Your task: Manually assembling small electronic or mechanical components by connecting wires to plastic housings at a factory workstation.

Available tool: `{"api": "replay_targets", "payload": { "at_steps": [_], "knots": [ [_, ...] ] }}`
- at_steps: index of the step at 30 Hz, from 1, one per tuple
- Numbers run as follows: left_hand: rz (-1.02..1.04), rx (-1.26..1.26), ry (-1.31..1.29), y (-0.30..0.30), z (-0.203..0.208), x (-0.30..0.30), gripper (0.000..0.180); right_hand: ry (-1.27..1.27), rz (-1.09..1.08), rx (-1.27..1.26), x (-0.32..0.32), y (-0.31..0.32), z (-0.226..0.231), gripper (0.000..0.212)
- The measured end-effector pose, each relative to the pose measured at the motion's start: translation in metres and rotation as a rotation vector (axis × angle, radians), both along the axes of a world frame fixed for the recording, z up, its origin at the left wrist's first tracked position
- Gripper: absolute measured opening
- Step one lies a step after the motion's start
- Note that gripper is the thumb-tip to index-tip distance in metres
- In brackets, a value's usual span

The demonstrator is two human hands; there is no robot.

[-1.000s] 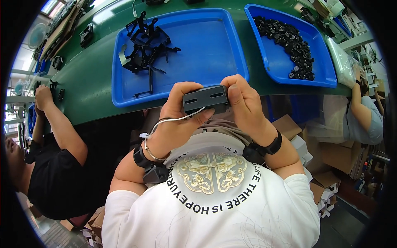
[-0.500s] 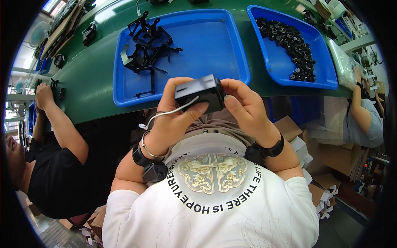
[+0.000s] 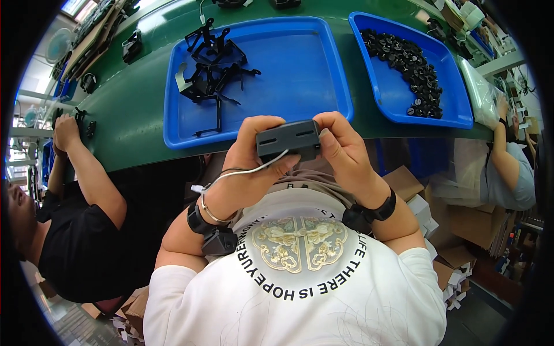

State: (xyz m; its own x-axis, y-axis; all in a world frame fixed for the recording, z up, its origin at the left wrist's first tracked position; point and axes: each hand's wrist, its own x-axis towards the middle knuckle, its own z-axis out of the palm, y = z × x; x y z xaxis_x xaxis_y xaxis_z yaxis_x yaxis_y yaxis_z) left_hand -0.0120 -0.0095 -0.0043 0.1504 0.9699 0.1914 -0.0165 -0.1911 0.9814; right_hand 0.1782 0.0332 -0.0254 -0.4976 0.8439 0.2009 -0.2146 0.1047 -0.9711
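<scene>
A black rectangular housing (image 3: pixel 288 139) with two dark slots in its upward face is held between my hands, above my lap at the table's front edge. My left hand (image 3: pixel 249 151) grips its left end, thumb underneath and fingers behind. From the housing a thin white cable (image 3: pixel 245 170) runs left to a small white connector (image 3: pixel 198 188) by my left wrist. My right hand (image 3: pixel 345 153) pinches the right end, its thumb and forefinger against the corner. The fingertips behind the housing are hidden.
Ahead lies a blue tray (image 3: pixel 300 86) holding several bent black brackets (image 3: pixel 216 72). To its right, another blue tray (image 3: pixel 395 109) contains many small black knobs (image 3: pixel 412 69). The green table (image 3: pixel 115 130) carries other black parts. Co-workers sit at both sides; cardboard boxes (image 3: pixel 402 183) stand right of me.
The black housing has been turned in my hands, so its slotted face now shows more fully. Both hands still hold it. The whole view has shifted slightly.
</scene>
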Motion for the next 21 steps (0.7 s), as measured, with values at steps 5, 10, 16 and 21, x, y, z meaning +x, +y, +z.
{"api": "replay_targets", "payload": {
  "at_steps": [5,10,16,21],
  "knots": [
    [-0.002,-0.003,0.015,0.002,-0.003,-0.006,0.043,0.046,0.095,0.072,0.001,0.002,0.0,0.043],
    [0.042,0.093,0.24,-0.001,0.001,-0.004,0.046,-0.162,0.011,0.094,-0.001,0.007,-0.005,0.045],
    [0.051,-0.024,-0.122,0.002,0.0,-0.004,0.044,-0.138,-0.071,0.225,-0.011,0.004,0.0,0.047],
    [0.013,0.034,0.122,0.002,0.001,-0.007,0.044,-0.162,0.026,-0.051,-0.001,0.01,-0.001,0.051]
  ]
}}
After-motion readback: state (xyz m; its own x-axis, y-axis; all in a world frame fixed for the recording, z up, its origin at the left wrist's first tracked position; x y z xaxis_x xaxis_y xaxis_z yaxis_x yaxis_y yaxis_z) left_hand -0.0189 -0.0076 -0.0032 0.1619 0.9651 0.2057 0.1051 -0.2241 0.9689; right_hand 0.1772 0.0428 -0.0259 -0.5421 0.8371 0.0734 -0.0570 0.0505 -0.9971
